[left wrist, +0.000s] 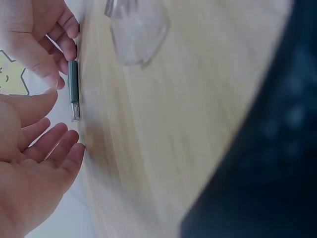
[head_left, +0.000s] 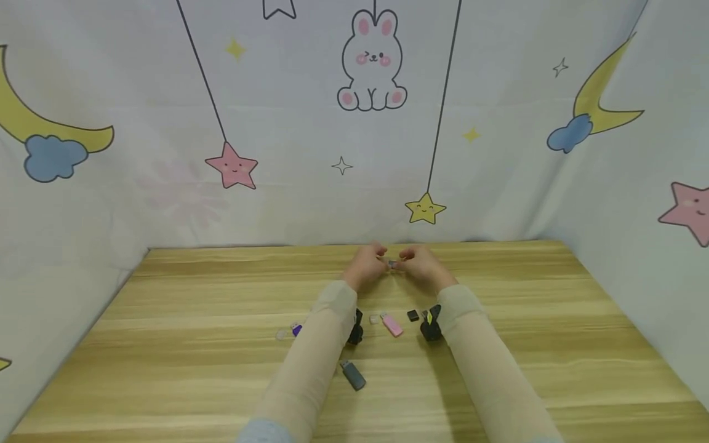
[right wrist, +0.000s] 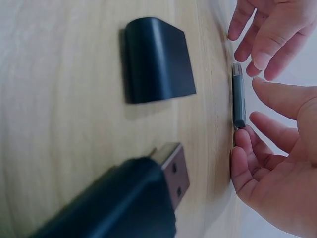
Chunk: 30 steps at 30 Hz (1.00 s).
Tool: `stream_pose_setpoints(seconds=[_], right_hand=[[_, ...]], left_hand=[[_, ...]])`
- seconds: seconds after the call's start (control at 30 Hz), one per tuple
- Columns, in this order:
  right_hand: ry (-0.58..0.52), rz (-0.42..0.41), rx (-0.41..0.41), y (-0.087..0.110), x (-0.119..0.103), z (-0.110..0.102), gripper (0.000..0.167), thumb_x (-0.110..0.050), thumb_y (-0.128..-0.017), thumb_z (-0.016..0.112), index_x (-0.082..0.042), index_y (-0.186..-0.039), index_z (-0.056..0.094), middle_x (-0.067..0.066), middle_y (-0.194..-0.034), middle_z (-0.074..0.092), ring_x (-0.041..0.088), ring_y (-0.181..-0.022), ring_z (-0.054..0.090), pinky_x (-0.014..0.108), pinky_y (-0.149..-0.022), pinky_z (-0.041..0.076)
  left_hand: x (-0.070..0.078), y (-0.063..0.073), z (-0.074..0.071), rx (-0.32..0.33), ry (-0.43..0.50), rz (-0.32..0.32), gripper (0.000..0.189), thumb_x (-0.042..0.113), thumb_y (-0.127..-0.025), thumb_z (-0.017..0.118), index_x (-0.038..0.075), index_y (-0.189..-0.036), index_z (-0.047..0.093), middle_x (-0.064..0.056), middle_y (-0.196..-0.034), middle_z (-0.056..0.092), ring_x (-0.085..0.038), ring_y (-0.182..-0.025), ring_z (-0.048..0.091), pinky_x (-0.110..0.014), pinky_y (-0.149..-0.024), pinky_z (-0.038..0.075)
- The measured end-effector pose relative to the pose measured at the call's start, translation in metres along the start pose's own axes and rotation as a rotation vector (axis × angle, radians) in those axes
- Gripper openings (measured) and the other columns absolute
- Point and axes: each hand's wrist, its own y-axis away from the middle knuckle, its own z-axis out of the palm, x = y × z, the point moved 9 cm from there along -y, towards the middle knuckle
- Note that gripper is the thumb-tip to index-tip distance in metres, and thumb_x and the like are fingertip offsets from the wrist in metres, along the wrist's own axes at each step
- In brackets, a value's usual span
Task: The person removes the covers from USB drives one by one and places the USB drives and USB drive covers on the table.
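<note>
A dark grey-green USB stick [left wrist: 74,87] with a metal plug lies at the back of the table, between the two hands. My left hand [head_left: 368,264] is on the plug side, its fingers relaxed and apart from the stick. On the other side, the fingertips of my right hand [head_left: 423,266] are at the stick's body end; whether they touch it I cannot tell. The right thumb stands away from the stick. In the right wrist view a black cap [right wrist: 158,59] and a black USB stick [right wrist: 116,198] lie in the foreground.
Nearer on the wooden table [head_left: 554,344] lie a pink USB stick [head_left: 391,324], a whitish cap [head_left: 373,319], a purple USB stick [head_left: 296,330] partly behind the left sleeve, a clear cap [head_left: 280,335] and a grey USB stick [head_left: 353,375]. A printed curtain [head_left: 310,123] hangs behind.
</note>
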Motion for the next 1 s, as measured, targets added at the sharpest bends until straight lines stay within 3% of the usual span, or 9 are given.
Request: stream_pose_setpoints(seconds=[0.23, 0.53, 1.0], right_hand=[[0.031, 0.002, -0.024, -0.0035, -0.0005, 0.0031, 0.047, -0.017, -0.093, 0.062, 0.008, -0.132, 0.050, 0.024, -0.130, 0.054, 0.034, -0.118, 0.050, 0.046, -0.104, 0.038], [0.131, -0.032, -0.020, -0.0064, -0.0025, 0.0071, 0.037, -0.014, -0.093, 0.061, 0.007, -0.124, 0.058, 0.022, -0.124, 0.058, 0.033, -0.113, 0.053, 0.047, -0.101, 0.041], [0.227, -0.046, -0.004, -0.0074, -0.0047, 0.0101, 0.026, -0.012, -0.088, 0.067, 0.004, -0.109, 0.066, 0.018, -0.110, 0.065, 0.028, -0.101, 0.058, 0.041, -0.092, 0.046]], left_hand=[[-0.0013, -0.0046, 0.0020, -0.017, -0.065, 0.008, 0.047, 0.003, -0.089, 0.063, -0.005, -0.134, 0.051, -0.021, -0.130, 0.056, -0.032, -0.123, 0.051, -0.041, -0.106, 0.039], [-0.0007, -0.0047, 0.0061, -0.055, -0.093, 0.009, 0.043, 0.000, -0.088, 0.062, -0.008, -0.129, 0.054, -0.020, -0.117, 0.063, -0.027, -0.104, 0.057, -0.038, -0.095, 0.047], [0.0016, -0.0021, 0.0073, -0.081, -0.134, -0.025, 0.037, -0.003, -0.087, 0.057, -0.009, -0.123, 0.059, -0.021, -0.128, 0.059, -0.032, -0.119, 0.054, -0.041, -0.101, 0.044]])
